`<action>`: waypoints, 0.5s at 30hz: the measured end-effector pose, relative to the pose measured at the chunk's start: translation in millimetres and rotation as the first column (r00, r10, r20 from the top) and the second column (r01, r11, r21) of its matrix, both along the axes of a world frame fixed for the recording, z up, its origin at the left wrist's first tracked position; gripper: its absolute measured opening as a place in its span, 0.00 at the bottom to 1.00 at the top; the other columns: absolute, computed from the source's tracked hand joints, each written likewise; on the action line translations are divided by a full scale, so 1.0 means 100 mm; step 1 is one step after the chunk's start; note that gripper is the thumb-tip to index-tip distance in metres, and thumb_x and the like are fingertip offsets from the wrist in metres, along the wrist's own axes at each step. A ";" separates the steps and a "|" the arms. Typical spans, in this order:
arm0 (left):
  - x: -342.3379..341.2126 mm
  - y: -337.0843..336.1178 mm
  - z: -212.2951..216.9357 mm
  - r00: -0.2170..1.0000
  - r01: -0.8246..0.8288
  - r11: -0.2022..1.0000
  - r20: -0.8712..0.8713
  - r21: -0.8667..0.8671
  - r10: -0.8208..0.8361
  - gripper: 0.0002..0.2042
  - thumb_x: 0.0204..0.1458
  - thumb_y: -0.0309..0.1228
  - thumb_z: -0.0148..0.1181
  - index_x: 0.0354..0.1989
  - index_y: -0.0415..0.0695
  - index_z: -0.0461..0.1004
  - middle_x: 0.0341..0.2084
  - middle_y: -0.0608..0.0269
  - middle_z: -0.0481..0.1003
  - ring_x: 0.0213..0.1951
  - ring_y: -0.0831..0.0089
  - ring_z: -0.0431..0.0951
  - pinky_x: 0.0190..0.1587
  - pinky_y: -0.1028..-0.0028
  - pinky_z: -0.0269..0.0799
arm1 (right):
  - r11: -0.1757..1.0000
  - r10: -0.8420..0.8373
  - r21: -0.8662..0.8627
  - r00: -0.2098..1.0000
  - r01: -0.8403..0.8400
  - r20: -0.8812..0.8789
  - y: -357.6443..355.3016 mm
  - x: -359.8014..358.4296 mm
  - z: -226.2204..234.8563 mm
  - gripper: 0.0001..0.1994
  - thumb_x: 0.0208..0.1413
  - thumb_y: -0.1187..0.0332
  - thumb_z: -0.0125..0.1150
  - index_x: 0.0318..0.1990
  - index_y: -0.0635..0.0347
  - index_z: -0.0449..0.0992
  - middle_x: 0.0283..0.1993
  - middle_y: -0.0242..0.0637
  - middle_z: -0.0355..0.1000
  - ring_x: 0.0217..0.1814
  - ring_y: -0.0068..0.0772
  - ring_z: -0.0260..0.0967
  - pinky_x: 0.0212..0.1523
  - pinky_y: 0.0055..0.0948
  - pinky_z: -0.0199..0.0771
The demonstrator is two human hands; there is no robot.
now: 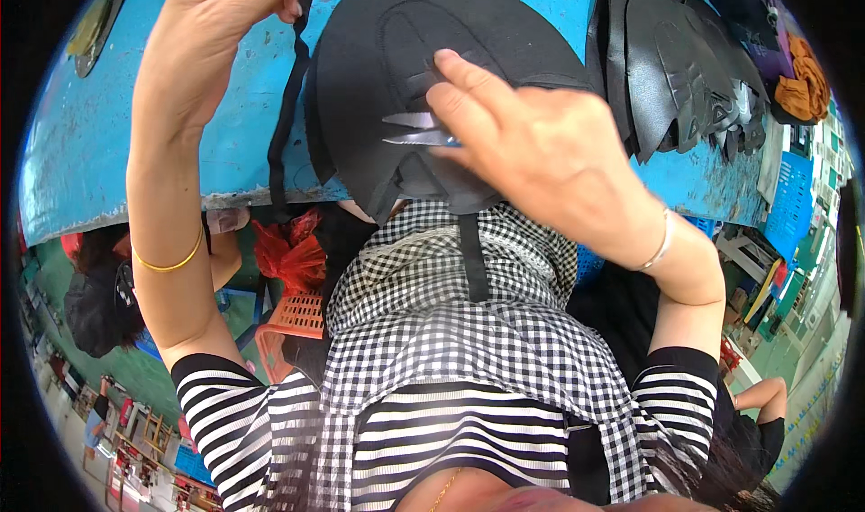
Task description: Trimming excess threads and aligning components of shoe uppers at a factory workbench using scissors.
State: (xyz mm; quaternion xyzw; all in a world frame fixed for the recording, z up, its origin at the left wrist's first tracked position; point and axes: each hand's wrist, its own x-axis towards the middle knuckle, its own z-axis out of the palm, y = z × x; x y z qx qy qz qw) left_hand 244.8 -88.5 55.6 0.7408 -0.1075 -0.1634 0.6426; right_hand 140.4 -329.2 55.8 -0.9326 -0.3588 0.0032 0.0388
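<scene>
Head view: we see the right hand [550, 156] closed around small silver scissors [416, 130], blades parted against a large black cut piece [405, 52] lying on the blue tabletop [72, 142], its lower edge hanging over the tabletop's near edge. Our left hand [203, 48] pinches a narrow black strip [286, 106] that trails down past the tabletop edge. To the right, well apart, a stack of black shaped pieces [667, 66] rests on the tabletop, with orange cloth [805, 86] beyond it.
</scene>
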 end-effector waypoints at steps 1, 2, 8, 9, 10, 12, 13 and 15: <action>0.03 0.05 -0.12 0.997 -0.080 0.994 0.015 -0.071 0.081 0.05 0.58 0.28 0.61 0.38 0.40 0.79 0.27 0.67 0.76 0.28 0.82 0.74 0.33 0.80 0.71 | 1.000 0.000 -0.017 0.998 0.001 0.055 0.07 -0.05 -0.03 0.17 0.45 0.64 0.65 0.42 0.59 0.71 0.49 0.44 0.76 0.22 0.26 0.73 0.20 0.24 0.70; 0.02 0.08 -0.11 0.997 -0.080 0.994 0.017 -0.070 0.082 0.05 0.58 0.28 0.61 0.38 0.40 0.79 0.27 0.67 0.76 0.28 0.82 0.74 0.33 0.80 0.71 | 0.999 0.001 -0.033 0.994 0.003 0.111 0.12 -0.08 -0.06 0.12 0.46 0.65 0.62 0.36 0.59 0.70 0.42 0.48 0.77 0.20 0.23 0.72 0.15 0.23 0.67; 0.20 0.55 0.07 0.979 0.085 0.890 -0.128 -0.448 -0.158 0.12 0.62 0.33 0.56 0.48 0.41 0.77 0.32 0.68 0.73 0.27 0.83 0.68 0.30 0.81 0.63 | 0.978 -0.090 0.199 0.987 0.063 0.130 0.08 0.09 -0.19 0.07 0.50 0.68 0.61 0.32 0.57 0.69 0.34 0.43 0.79 0.18 0.26 0.70 0.16 0.25 0.69; 0.15 0.58 0.02 0.999 -0.005 0.959 0.034 -0.283 0.015 0.15 0.61 0.36 0.57 0.53 0.43 0.76 0.31 0.69 0.72 0.26 0.88 0.66 0.26 0.84 0.58 | 0.921 -0.145 0.369 0.989 0.128 0.018 -0.02 0.18 -0.19 0.06 0.51 0.68 0.61 0.34 0.58 0.72 0.29 0.40 0.77 0.19 0.31 0.73 0.20 0.28 0.71; 0.12 0.59 -0.03 0.999 -0.014 0.960 0.034 -0.280 0.025 0.15 0.61 0.36 0.57 0.53 0.43 0.76 0.31 0.69 0.72 0.26 0.88 0.66 0.26 0.84 0.58 | 0.782 -0.257 0.526 0.941 0.336 -0.220 -0.11 0.21 -0.11 0.08 0.52 0.67 0.61 0.38 0.59 0.75 0.26 0.42 0.75 0.23 0.34 0.75 0.24 0.31 0.73; 0.07 0.53 -0.08 0.962 -0.026 0.982 0.273 0.189 -0.027 0.16 0.60 0.38 0.58 0.52 0.43 0.77 0.27 0.71 0.72 0.25 0.90 0.66 0.24 0.84 0.55 | 0.826 -0.434 0.430 0.898 0.363 0.076 -0.58 0.19 -0.04 0.12 0.57 0.72 0.56 0.48 0.60 0.77 0.40 0.39 0.77 0.38 0.34 0.75 0.39 0.31 0.74; 0.00 0.30 0.17 0.912 0.121 0.889 0.305 0.441 -0.275 0.12 0.57 0.36 0.61 0.45 0.42 0.79 0.21 0.74 0.70 0.25 0.91 0.67 0.26 0.87 0.57 | 0.950 -0.312 0.188 0.818 0.251 0.484 -0.94 0.16 0.00 0.14 0.61 0.76 0.51 0.52 0.59 0.76 0.50 0.36 0.77 0.48 0.32 0.75 0.48 0.30 0.74; -0.02 -0.08 0.38 0.928 0.280 0.882 0.129 0.380 -0.350 0.08 0.59 0.33 0.59 0.40 0.41 0.78 0.22 0.71 0.72 0.27 0.85 0.70 0.29 0.82 0.63 | -0.159 -0.435 0.813 0.699 0.560 -0.567 -1.45 0.01 0.11 0.16 0.66 0.73 0.44 0.57 0.67 0.72 0.57 0.42 0.72 0.58 0.34 0.71 0.60 0.34 0.72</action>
